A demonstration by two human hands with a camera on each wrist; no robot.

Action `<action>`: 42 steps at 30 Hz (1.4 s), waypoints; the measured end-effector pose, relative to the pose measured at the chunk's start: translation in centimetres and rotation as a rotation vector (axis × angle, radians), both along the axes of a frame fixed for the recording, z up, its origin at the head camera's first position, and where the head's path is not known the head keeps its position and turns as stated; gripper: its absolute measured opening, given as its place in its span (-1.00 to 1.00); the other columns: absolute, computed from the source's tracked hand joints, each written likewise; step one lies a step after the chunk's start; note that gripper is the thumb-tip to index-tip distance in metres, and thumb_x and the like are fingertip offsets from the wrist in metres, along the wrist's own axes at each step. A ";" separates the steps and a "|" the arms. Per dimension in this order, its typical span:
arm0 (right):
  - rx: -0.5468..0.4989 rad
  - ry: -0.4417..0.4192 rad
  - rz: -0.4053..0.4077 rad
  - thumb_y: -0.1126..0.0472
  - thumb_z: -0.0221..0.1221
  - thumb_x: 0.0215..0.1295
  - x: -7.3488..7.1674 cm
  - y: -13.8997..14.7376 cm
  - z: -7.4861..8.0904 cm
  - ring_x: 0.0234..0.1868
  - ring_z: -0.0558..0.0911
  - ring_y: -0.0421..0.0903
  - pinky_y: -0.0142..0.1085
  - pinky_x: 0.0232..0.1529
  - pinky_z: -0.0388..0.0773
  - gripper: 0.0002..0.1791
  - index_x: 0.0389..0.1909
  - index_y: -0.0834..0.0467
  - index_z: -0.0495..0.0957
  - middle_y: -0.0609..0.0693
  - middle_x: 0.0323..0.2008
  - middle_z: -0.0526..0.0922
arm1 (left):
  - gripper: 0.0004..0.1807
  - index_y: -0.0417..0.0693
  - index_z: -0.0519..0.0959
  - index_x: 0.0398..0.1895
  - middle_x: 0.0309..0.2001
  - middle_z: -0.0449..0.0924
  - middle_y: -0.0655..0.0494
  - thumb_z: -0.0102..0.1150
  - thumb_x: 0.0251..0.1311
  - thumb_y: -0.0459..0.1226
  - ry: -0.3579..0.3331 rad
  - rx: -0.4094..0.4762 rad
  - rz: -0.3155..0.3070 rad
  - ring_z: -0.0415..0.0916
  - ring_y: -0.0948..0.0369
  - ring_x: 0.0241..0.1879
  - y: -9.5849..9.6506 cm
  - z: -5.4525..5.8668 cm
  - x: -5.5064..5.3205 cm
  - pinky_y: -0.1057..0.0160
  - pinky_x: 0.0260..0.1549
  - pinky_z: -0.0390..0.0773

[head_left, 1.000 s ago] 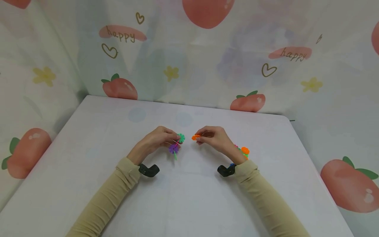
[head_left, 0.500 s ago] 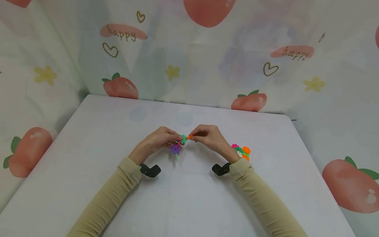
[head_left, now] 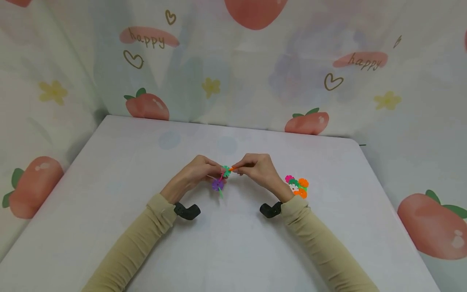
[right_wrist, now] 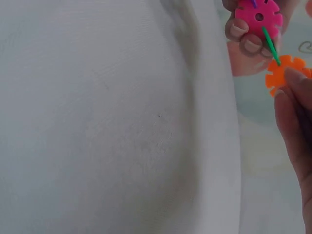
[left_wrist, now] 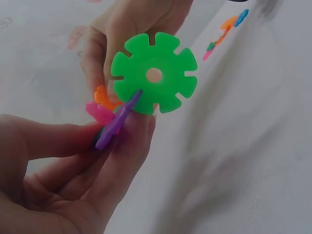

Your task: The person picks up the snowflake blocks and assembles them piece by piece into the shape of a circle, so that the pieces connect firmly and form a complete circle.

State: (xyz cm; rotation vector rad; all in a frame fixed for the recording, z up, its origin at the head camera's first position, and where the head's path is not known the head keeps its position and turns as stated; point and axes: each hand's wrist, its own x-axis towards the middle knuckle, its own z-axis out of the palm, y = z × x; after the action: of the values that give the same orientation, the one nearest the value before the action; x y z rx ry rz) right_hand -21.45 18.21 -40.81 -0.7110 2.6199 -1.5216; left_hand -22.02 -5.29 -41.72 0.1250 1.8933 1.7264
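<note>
My left hand (head_left: 195, 172) pinches a small chain of notched plastic snowflake discs above the table. A bright green disc (left_wrist: 136, 58) faces the left wrist view, slotted to a purple disc (left_wrist: 113, 127). Behind it are a pink disc (right_wrist: 269, 18) and a darker green disc (head_left: 226, 172). My right hand (head_left: 257, 168) holds an orange disc (right_wrist: 277, 77) between thumb and finger. Its edge meets the darker green disc, which appears edge-on in the right wrist view. How deep the slots engage cannot be told.
Right of my right wrist, several loose discs in a pile (head_left: 297, 187) lie on the white table (head_left: 233, 243): pink, green, white and orange ones. A printed curtain (head_left: 233, 73) hangs behind the table and along its sides.
The right hand has brought the orange disc leftward to the darker green disc, where the two meet. The left hand has stayed nearly in place. More of the loose pile now shows.
</note>
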 end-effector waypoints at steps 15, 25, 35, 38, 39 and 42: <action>-0.054 -0.029 -0.006 0.33 0.42 0.25 0.2 0.5 -0.7 -0.39 0.74 0.02 -0.39 -0.32 0.61 -0.94 -0.27 0.17 0.82 0.08 -0.39 0.79 | -0.70 -0.45 0.67 0.03 -0.18 0.79 -0.22 0.15 0.43 -0.35 -0.030 0.031 -0.025 0.78 0.15 -0.24 0.5 -0.1 -0.1 0.24 -0.16 0.73; -0.002 -0.130 0.052 0.26 0.36 0.35 0.1 0.9 -0.4 -0.16 0.79 0.14 -0.32 -0.07 0.69 -0.88 -0.15 0.09 0.80 -0.01 -0.24 0.82 | -0.57 -0.36 0.53 0.21 0.03 0.70 -0.32 0.13 0.50 -0.18 -0.059 0.062 -0.172 0.78 0.04 -0.09 0.2 0.5 0.0 0.17 -0.06 0.71; 0.060 -0.084 0.063 0.20 0.33 0.38 0.2 1.4 -0.2 -0.07 0.77 -0.08 -0.23 0.05 0.69 -0.77 0.02 0.09 0.75 0.06 -0.05 0.79 | -0.49 -0.33 0.50 0.31 -0.14 0.73 -0.05 0.19 0.46 -0.16 -0.048 0.052 -0.176 0.76 0.11 -0.13 0.3 0.3 0.2 0.21 -0.11 0.71; 0.071 -0.099 0.046 0.19 0.32 0.40 0.2 2.3 -0.2 -0.06 0.78 -0.06 -0.26 0.04 0.69 -0.75 0.04 0.14 0.73 0.09 -0.03 0.78 | -0.49 -0.34 0.49 0.31 -0.14 0.73 -0.06 0.19 0.46 -0.18 -0.055 0.058 -0.169 0.76 0.13 -0.14 0.2 0.3 0.2 0.21 -0.11 0.71; 0.073 -0.108 0.039 0.19 0.31 0.41 0.2 2.6 -0.1 -0.06 0.78 -0.03 -0.29 0.03 0.69 -0.75 0.04 0.17 0.72 0.09 -0.03 0.78 | -0.50 -0.34 0.49 0.32 -0.14 0.73 -0.06 0.19 0.47 -0.18 -0.058 0.060 -0.168 0.76 0.13 -0.15 0.2 0.3 0.1 0.21 -0.13 0.71; 0.093 -0.130 0.023 0.20 0.27 0.44 0.3 3.8 0.1 -0.06 0.77 0.05 -0.35 0.00 0.68 -0.72 0.08 0.22 0.70 0.06 -0.02 0.78 | -0.51 -0.35 0.47 0.32 -0.16 0.74 -0.03 0.16 0.49 -0.20 -0.058 0.062 -0.166 0.76 0.16 -0.17 0.1 0.4 0.1 0.24 -0.18 0.71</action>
State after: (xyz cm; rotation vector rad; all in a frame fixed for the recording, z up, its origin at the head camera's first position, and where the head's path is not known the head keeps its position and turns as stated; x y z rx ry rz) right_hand -21.13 21.97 -40.72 -0.6110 2.5586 -1.3793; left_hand -21.93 -5.16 -41.30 0.2465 1.7369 1.6589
